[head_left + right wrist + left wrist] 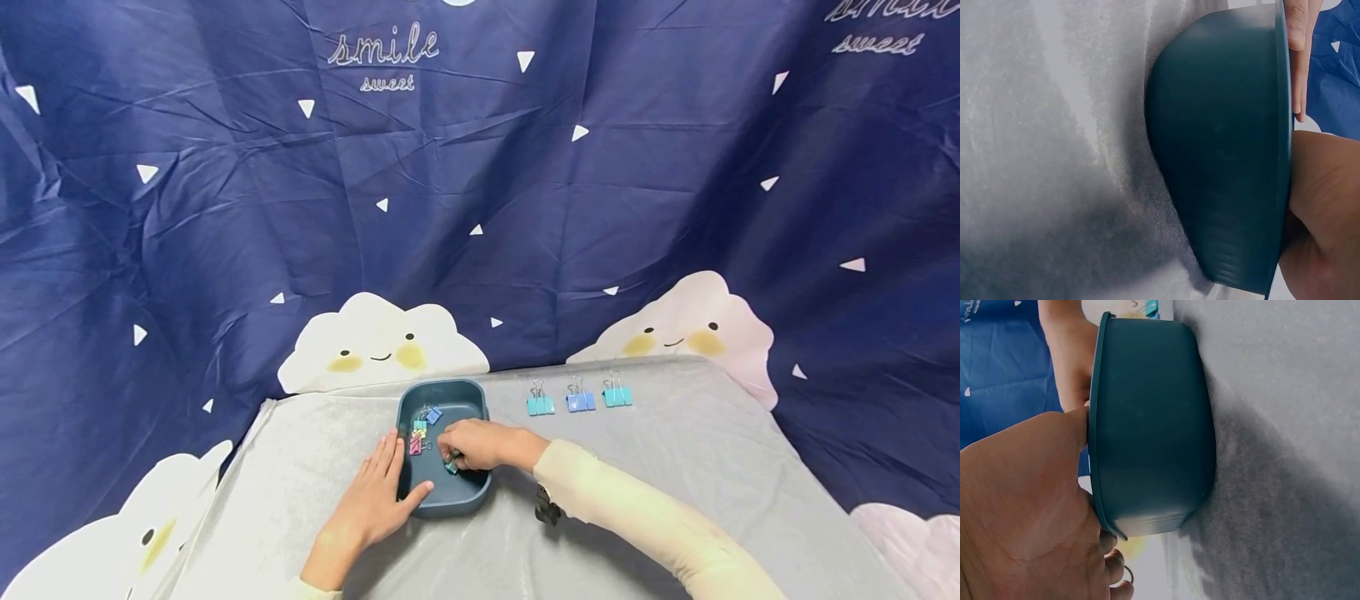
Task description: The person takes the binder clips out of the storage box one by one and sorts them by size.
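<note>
Head view alone shows binder clips point(422, 427) inside tray point(450, 502).

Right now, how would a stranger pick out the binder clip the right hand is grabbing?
Find the dark teal plastic tray on the grey velvety tablecloth. The right hand reaches into it, pinching a small teal binder clip near the front wall, apart from the colourful clips clustered leftward.

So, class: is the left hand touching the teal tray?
Touching. In the head view the left hand lies flat against the teal tray, thumb on its near corner; the left wrist view shows palm against rim.
</note>
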Action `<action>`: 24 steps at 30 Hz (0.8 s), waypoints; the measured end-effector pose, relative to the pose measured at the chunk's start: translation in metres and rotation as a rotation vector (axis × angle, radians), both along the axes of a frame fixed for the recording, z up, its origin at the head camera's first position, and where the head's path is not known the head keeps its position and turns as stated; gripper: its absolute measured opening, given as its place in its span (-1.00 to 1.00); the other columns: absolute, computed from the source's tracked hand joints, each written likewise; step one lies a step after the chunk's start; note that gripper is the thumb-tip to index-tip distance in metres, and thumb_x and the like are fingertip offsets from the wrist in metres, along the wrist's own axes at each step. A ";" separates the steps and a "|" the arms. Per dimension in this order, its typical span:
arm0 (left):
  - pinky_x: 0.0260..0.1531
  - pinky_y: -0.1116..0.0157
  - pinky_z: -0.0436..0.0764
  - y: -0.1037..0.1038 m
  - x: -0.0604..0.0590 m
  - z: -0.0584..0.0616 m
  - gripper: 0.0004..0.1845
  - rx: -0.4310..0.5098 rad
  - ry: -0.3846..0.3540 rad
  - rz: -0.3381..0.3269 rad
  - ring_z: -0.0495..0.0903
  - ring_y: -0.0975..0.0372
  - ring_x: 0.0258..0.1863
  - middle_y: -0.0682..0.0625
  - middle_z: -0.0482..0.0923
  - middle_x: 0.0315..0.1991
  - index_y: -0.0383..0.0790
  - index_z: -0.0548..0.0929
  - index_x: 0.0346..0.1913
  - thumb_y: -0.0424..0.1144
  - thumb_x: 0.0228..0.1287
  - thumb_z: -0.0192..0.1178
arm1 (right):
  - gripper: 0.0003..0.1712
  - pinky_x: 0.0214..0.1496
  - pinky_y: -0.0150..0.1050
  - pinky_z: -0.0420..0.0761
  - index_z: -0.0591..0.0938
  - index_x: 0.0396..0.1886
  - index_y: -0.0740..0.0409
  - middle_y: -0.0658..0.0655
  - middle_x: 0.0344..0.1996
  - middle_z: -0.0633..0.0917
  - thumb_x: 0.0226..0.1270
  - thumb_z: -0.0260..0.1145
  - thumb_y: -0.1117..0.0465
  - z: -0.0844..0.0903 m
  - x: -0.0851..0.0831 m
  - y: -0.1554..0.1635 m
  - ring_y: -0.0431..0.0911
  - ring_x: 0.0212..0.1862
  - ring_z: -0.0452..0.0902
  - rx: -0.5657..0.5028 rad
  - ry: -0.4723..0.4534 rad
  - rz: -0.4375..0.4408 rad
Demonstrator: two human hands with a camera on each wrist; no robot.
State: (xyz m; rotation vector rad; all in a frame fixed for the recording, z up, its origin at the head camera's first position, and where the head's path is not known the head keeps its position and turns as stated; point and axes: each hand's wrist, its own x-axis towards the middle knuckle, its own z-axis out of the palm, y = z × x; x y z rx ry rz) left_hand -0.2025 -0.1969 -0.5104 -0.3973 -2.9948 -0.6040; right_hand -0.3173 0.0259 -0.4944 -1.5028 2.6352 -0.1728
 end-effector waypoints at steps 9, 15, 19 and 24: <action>0.65 -0.25 0.12 0.000 -0.001 0.002 0.02 -0.030 -0.058 0.015 -0.02 -0.19 0.73 -0.30 -0.04 0.74 -0.42 0.11 0.68 0.31 0.55 0.11 | -0.87 0.00 -0.46 0.66 0.80 -0.13 -0.04 -0.09 -0.10 0.71 0.46 0.44 0.29 -0.001 -0.002 0.004 -0.30 -0.09 0.65 -0.062 -0.020 0.019; 0.66 -0.25 0.12 0.000 -0.001 0.003 0.01 -0.033 -0.068 0.018 -0.02 -0.18 0.73 -0.29 -0.05 0.74 -0.41 0.10 0.69 0.30 0.55 0.12 | -0.87 -0.01 -0.46 0.65 0.81 -0.12 -0.05 -0.07 -0.07 0.68 0.48 0.43 0.28 0.001 -0.002 0.006 -0.30 -0.09 0.63 -0.096 -0.031 0.022; 0.64 -0.27 0.14 0.000 -0.002 0.001 0.01 -0.028 -0.041 0.013 0.02 -0.21 0.72 -0.31 -0.02 0.73 -0.44 0.14 0.67 0.29 0.54 0.14 | -0.88 -0.01 -0.48 0.64 0.81 -0.13 -0.05 -0.08 -0.10 0.71 0.47 0.44 0.27 0.003 -0.002 0.006 -0.32 -0.12 0.63 -0.126 -0.015 0.032; 0.64 -0.26 0.14 0.001 -0.001 0.002 0.01 -0.030 -0.050 0.017 0.00 -0.20 0.72 -0.31 -0.03 0.73 -0.44 0.12 0.67 0.29 0.54 0.14 | -0.90 -0.06 -0.48 0.63 0.82 -0.13 -0.05 -0.09 -0.11 0.73 0.48 0.45 0.24 0.007 -0.003 0.007 -0.34 -0.18 0.60 -0.164 0.001 0.033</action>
